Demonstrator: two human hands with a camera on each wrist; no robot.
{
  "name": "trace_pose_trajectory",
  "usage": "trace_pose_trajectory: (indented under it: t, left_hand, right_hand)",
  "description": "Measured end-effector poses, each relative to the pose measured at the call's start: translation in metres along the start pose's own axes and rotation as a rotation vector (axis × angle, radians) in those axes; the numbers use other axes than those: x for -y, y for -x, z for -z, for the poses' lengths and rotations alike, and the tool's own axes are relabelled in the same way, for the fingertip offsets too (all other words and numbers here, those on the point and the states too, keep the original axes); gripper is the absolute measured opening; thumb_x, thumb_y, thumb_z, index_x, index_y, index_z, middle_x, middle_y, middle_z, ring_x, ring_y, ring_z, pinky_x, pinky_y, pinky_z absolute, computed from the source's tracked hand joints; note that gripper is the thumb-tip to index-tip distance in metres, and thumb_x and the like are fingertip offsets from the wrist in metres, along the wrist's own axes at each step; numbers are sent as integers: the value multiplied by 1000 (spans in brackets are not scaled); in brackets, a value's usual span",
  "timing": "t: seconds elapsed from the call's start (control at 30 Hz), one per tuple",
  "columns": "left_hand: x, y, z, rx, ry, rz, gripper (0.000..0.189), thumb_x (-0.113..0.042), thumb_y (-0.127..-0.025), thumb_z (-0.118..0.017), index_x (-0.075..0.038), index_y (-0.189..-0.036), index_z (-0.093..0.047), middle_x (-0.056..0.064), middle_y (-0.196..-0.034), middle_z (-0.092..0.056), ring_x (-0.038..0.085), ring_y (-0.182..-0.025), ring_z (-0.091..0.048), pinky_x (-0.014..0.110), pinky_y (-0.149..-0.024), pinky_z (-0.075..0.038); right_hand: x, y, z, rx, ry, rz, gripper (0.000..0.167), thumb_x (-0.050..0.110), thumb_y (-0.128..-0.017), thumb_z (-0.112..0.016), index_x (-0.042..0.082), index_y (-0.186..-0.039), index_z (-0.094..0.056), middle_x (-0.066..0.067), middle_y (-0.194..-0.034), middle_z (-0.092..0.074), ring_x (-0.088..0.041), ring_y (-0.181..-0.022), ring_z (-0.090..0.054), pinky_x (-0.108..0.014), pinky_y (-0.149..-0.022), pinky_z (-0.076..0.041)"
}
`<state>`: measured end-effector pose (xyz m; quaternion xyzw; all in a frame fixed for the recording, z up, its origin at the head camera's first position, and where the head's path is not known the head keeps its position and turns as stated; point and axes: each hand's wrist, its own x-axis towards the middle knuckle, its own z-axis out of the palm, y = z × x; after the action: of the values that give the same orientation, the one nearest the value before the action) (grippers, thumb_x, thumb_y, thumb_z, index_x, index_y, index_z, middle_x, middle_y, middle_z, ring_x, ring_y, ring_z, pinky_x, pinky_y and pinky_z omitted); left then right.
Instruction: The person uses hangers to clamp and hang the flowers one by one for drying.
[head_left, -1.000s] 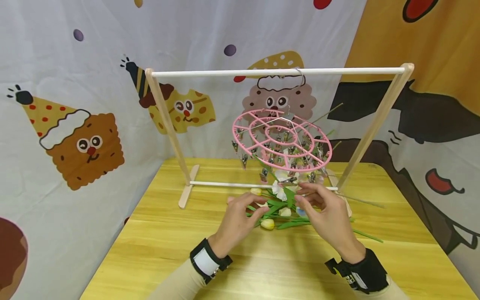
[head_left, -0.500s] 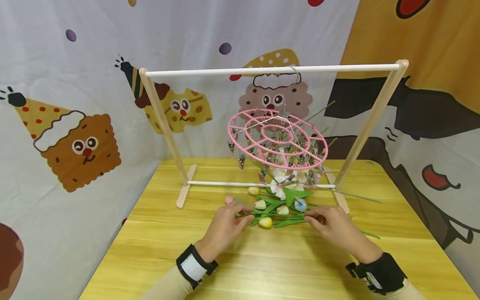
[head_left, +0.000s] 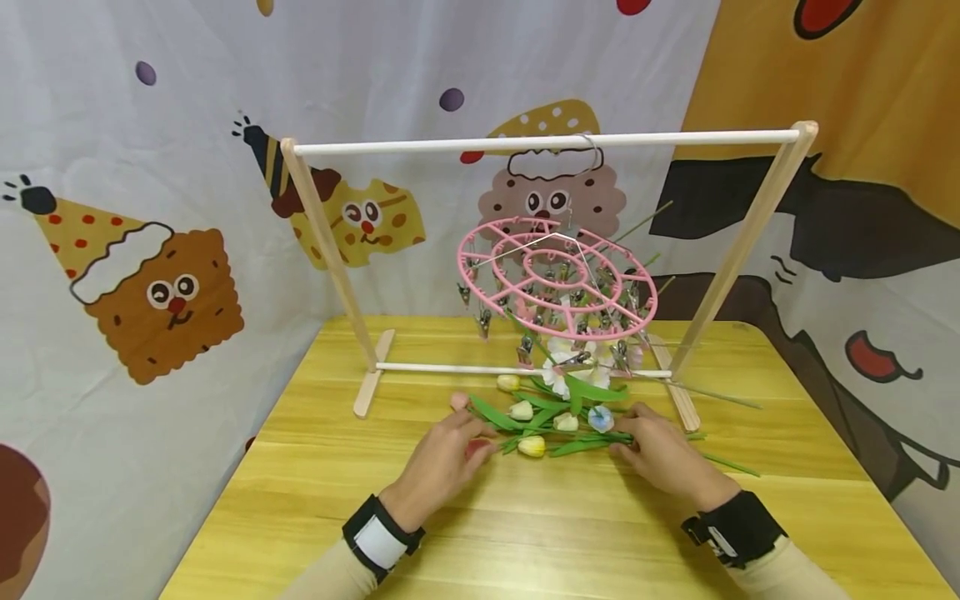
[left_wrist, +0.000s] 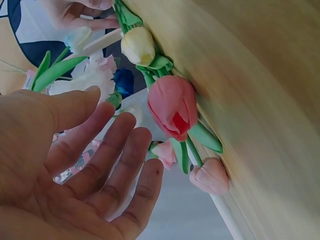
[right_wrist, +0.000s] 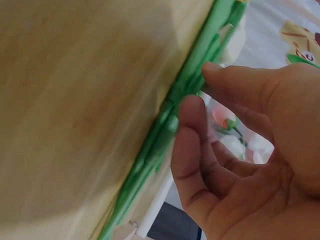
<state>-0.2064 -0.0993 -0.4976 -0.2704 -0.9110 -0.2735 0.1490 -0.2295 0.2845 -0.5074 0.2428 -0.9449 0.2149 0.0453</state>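
Several artificial tulips lie bunched on the table, among them a yellow tulip [head_left: 532, 447], a cream tulip [head_left: 566, 422] and a red-pink tulip [left_wrist: 173, 106]. At the left end of the bunch is my left hand [head_left: 438, 458], its fingers loosely extended beside the red-pink tulip and holding nothing. My right hand [head_left: 667, 454] is low at the right end, by the green stems [right_wrist: 170, 110]. Its thumb and index fingertips are apart, close to the stems; whether they touch is unclear. A light blue flower [head_left: 601, 418] lies just left of that hand.
From the white rail [head_left: 420, 146] of a wooden stand hangs a round pink clip hanger [head_left: 573, 336] with several metal clips. White flowers [head_left: 557, 379] are below it, and long stems stick out behind to the right. A printed curtain [head_left: 375, 75] backs the table.
My right hand has come down from near the hanger's clips to the stems on the table. My left hand has drawn back to the left, and the hands are wider apart.
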Motion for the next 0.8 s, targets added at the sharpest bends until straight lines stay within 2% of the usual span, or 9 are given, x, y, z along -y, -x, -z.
trace_pose_trajectory:
  t: [0.2, 0.33, 0.47, 0.53, 0.67, 0.73, 0.8]
  left_hand:
    - [3, 3, 1, 8, -41, -20, 19, -14, -99, -95, -9, -116, -88, 7, -114, -82, 20, -102, -80, 33, -87, -72]
    - [5, 3, 1, -7, -54, -52, 22, -14, -98, -96, -8, -117, -87, 9, -117, -83, 20, -104, -81, 33, -88, -72]
    - [6, 1, 0, -34, -84, -111, 25, -15, -99, -95, -9, -122, -87, 8, -122, -83, 21, -109, -82, 34, -91, -73]
    - [7, -1, 0, -52, -105, -142, 26, -16, -99, -96, -10, -123, -86, 7, -121, -83, 20, -108, -81, 35, -91, -72]
    - [9, -5, -2, -72, -143, -185, 29, -20, -97, -98, -12, -123, -87, 3, -117, -82, 19, -106, -78, 35, -89, -70]
    - [9, -8, -4, -67, -161, -202, 30, -22, -97, -98, -13, -124, -87, 2, -118, -83, 20, -108, -77, 36, -92, -68]
    - [9, -12, -5, -53, -182, -221, 29, -23, -98, -97, -15, -124, -87, 2, -120, -83, 21, -111, -77, 38, -93, -66]
  right_hand:
    - [4, -7, -9, -45, 2, 7, 12, 11, -98, -95, 16, -107, -89, -4, -108, -71, -13, -88, -63, -23, -67, -48]
    - [8, -9, -12, -71, -24, 5, 14, 8, -97, -95, 16, -105, -87, -3, -107, -74, -7, -84, -61, -22, -65, -50]
    - [12, -6, -13, -76, -64, -10, 14, 8, -98, -94, 18, -101, -85, 4, -97, -70, 1, -78, -56, -20, -63, -49]
    - [15, -3, -13, -69, -98, -15, 18, 9, -99, -94, 19, -92, -81, 6, -88, -64, 3, -72, -49, -20, -61, -42]
    - [19, 5, -12, -70, -161, -10, 37, 9, -98, -94, 24, -77, -67, 7, -78, -51, 1, -67, -35, -20, -62, -29]
    - [20, 8, -12, -81, -177, -1, 42, 9, -98, -94, 25, -75, -64, 9, -78, -49, 1, -67, -35, -20, -61, -29]
    - [22, 10, -12, -84, -192, 1, 35, 8, -98, -94, 25, -78, -70, 12, -79, -51, 2, -68, -38, -20, -61, -32]
